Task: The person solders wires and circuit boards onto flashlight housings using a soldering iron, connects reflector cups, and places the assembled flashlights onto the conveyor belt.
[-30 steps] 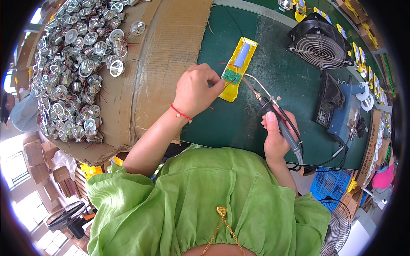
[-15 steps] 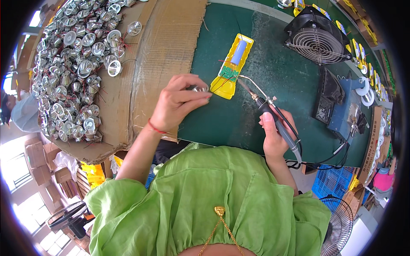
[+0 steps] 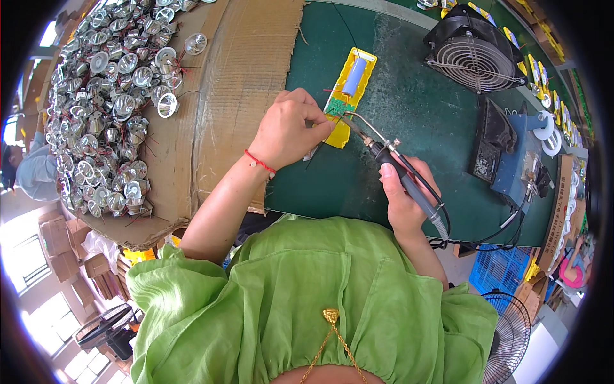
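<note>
A yellow plastic casing (image 3: 343,136) lies on the green table, holding a blue cylindrical battery (image 3: 354,77) and a small green circuit board (image 3: 338,107). My left hand (image 3: 291,130) is closed in a pinch at the board's left edge, on what looks like a thin wire. Below its fingers a silvery lamp reflector (image 3: 311,153) shows only in part. In my right hand (image 3: 408,195) is a soldering iron (image 3: 409,182) with a bent metal feed tube (image 3: 371,127) along it. The iron's tip points at the board, close to my left fingertips; actual contact is hard to make out.
Many reflectors with red wires (image 3: 121,105) are heaped on cardboard (image 3: 240,96) at the left. A black fan with a round grille (image 3: 473,64) stands at the far right. Nearer are a blue soldering unit (image 3: 513,166) and cables. A person (image 3: 571,269) appears at the right rim.
My left hand has moved right and up to the board, its fingers now pinching there. The reflector it held sits lower, mostly hidden. The iron has shifted slightly left.
</note>
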The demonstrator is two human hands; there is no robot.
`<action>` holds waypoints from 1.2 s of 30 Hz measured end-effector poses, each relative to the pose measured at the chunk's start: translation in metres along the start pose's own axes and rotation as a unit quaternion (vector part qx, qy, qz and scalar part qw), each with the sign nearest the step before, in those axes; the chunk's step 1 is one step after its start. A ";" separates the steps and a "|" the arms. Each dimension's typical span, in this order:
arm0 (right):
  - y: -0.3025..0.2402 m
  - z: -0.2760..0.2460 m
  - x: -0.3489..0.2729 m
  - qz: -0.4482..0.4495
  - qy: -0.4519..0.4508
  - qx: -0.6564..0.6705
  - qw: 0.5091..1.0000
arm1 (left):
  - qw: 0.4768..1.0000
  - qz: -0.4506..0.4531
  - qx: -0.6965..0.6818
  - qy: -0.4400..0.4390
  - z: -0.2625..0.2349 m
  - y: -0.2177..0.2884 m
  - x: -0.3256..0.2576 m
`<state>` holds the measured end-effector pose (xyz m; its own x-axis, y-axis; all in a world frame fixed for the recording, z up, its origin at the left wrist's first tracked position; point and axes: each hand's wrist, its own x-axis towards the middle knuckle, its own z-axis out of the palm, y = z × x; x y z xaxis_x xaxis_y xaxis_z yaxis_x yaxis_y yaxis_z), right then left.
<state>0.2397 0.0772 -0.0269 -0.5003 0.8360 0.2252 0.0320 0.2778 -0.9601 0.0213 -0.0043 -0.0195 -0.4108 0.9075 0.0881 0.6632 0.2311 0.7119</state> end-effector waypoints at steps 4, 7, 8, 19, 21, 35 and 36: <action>-0.001 0.000 0.001 0.003 -0.008 0.003 1.000 | 1.000 -0.013 -0.007 -0.022 -0.003 -0.002 0.003; -0.001 0.001 0.000 0.015 0.002 0.006 1.000 | 0.997 -0.046 -0.032 -0.050 -0.005 -0.001 0.007; 0.000 0.000 0.000 0.018 0.012 0.012 1.000 | 0.995 -0.061 -0.045 -0.061 -0.005 -0.001 0.008; 0.007 -0.009 -0.002 0.054 0.059 0.046 0.996 | 0.995 -0.066 -0.024 -0.069 -0.007 0.002 0.011; 0.009 -0.012 -0.001 0.056 0.065 0.054 0.995 | 0.996 -0.060 -0.030 -0.065 -0.013 0.008 0.011; 0.028 -0.034 0.013 0.096 0.062 -0.008 0.993 | 0.997 -0.036 0.056 -0.026 -0.006 0.009 0.160; 0.026 -0.035 0.014 0.106 0.054 -0.022 0.993 | 0.996 -0.024 0.087 0.010 -0.007 0.008 0.197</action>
<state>0.2639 0.1123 -0.0434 -0.3830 0.9230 0.0366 0.1653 0.1074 -0.9804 -0.0587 0.1734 0.0080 -0.4556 0.8873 0.0717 0.7398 0.3326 0.5848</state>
